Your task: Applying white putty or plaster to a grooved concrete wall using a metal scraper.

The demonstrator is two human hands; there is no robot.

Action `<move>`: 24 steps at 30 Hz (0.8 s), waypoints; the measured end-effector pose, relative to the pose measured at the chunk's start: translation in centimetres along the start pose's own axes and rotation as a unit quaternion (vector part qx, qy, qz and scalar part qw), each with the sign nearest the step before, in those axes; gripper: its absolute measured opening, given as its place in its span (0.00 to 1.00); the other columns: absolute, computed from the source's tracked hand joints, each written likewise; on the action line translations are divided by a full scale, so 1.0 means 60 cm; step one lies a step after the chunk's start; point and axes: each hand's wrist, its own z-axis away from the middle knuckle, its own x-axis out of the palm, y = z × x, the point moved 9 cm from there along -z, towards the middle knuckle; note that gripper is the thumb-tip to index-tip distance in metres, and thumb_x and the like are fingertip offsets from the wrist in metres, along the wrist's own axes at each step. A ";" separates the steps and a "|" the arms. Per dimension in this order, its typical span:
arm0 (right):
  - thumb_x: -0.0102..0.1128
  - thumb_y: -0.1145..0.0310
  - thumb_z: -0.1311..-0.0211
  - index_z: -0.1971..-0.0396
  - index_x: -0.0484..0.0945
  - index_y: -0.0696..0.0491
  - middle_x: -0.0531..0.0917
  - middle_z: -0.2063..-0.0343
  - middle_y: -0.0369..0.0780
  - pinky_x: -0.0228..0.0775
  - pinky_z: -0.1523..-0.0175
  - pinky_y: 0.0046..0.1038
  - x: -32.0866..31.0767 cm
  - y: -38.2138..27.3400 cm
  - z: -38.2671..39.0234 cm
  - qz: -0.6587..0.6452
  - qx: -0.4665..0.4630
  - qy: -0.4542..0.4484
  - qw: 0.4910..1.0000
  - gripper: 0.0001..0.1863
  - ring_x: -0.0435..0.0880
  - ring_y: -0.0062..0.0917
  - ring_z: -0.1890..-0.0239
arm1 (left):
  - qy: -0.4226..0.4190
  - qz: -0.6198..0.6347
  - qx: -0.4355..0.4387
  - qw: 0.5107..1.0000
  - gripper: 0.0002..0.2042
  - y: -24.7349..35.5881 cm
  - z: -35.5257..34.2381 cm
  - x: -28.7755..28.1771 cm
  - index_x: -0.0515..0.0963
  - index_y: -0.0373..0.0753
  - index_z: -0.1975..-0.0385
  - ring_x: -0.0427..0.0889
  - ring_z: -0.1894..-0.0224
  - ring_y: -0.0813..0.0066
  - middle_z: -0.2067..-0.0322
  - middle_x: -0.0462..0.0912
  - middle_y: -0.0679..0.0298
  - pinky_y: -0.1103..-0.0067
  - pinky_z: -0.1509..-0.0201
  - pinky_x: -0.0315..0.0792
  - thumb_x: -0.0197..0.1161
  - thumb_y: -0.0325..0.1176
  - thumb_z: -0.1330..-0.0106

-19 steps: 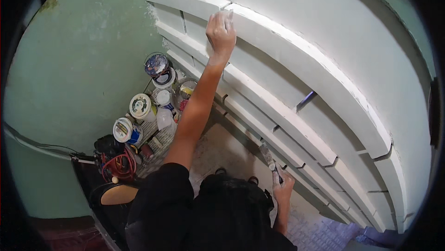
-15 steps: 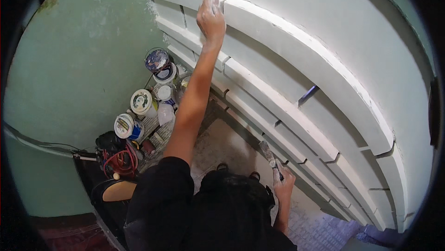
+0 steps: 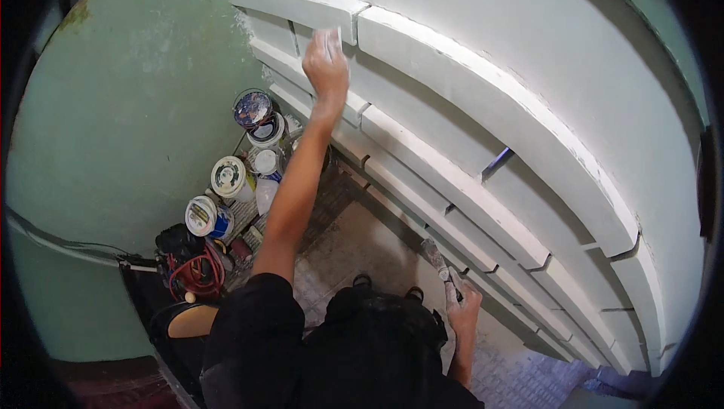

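I see one small pale pad [image 3: 329, 39], probably sandpaper, pressed against the top white wall ledge [image 3: 452, 69] near its left end, beside a joint. My left hand [image 3: 326, 69] is closed around it, arm stretched straight up from my shoulder. My right hand [image 3: 461, 305] hangs low by my hip, fingers wrapped around one putty knife [image 3: 437, 258], blade pointing up-left toward the lower ledges. On the floor in the corner by the green wall [image 3: 121, 122] I count about five paint cans [image 3: 226, 176], some lidded. One red coiled cable [image 3: 197, 273] lies beside them.
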 end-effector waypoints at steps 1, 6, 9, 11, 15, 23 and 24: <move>0.62 0.71 0.37 0.53 0.83 0.58 0.82 0.71 0.52 0.71 0.59 0.35 0.002 0.005 0.003 -0.001 0.003 -0.003 1.000 0.14 0.82 0.45 0.67 | -0.004 -0.002 -0.001 1.000 0.06 0.014 -0.026 0.007 0.76 0.35 0.68 0.78 0.66 0.46 0.72 0.79 0.51 0.59 0.62 0.70 0.58 0.31 0.31; 0.60 0.73 0.37 0.51 0.81 0.60 0.81 0.73 0.51 0.71 0.62 0.33 0.013 0.007 0.001 -0.010 -0.008 -0.015 1.000 0.16 0.81 0.38 0.72 | 0.011 -0.014 0.126 0.992 0.08 0.082 -0.059 0.055 0.76 0.35 0.70 0.77 0.67 0.46 0.74 0.78 0.50 0.59 0.63 0.70 0.57 0.31 0.31; 0.60 0.73 0.37 0.50 0.81 0.60 0.81 0.73 0.51 0.71 0.62 0.33 0.012 -0.002 -0.001 -0.030 -0.021 -0.004 0.999 0.16 0.81 0.37 0.72 | 0.030 -0.034 0.095 0.994 0.09 0.064 -0.018 0.036 0.75 0.35 0.72 0.78 0.68 0.46 0.74 0.78 0.50 0.60 0.64 0.70 0.57 0.32 0.30; 0.60 0.73 0.37 0.50 0.81 0.60 0.82 0.73 0.51 0.72 0.61 0.33 0.006 -0.006 0.002 -0.043 -0.013 -0.010 0.999 0.16 0.81 0.38 0.72 | 0.001 0.002 0.094 0.996 0.10 0.066 0.023 0.035 0.75 0.34 0.73 0.78 0.69 0.46 0.74 0.78 0.50 0.61 0.65 0.70 0.58 0.33 0.30; 0.60 0.72 0.38 0.50 0.81 0.59 0.82 0.72 0.51 0.72 0.61 0.34 0.004 -0.005 0.000 -0.055 0.009 -0.018 0.998 0.16 0.82 0.40 0.71 | 0.003 -0.019 -0.006 1.000 0.12 0.046 -0.017 0.029 0.74 0.34 0.74 0.77 0.72 0.45 0.76 0.78 0.50 0.62 0.67 0.70 0.59 0.34 0.30; 0.61 0.70 0.38 0.52 0.83 0.59 0.84 0.68 0.54 0.73 0.57 0.39 -0.014 0.006 0.008 -0.032 0.058 -0.030 0.997 0.15 0.83 0.48 0.65 | -0.022 -0.045 0.131 0.990 0.13 0.100 -0.061 0.040 0.75 0.36 0.72 0.78 0.71 0.47 0.74 0.79 0.52 0.61 0.67 0.69 0.56 0.38 0.28; 0.61 0.70 0.38 0.52 0.82 0.59 0.84 0.67 0.54 0.74 0.56 0.39 -0.016 0.004 0.010 -0.036 0.055 -0.022 0.998 0.16 0.83 0.48 0.64 | -0.020 -0.057 0.117 0.991 0.13 0.089 -0.050 0.037 0.76 0.36 0.71 0.78 0.70 0.48 0.73 0.79 0.52 0.61 0.67 0.70 0.56 0.39 0.28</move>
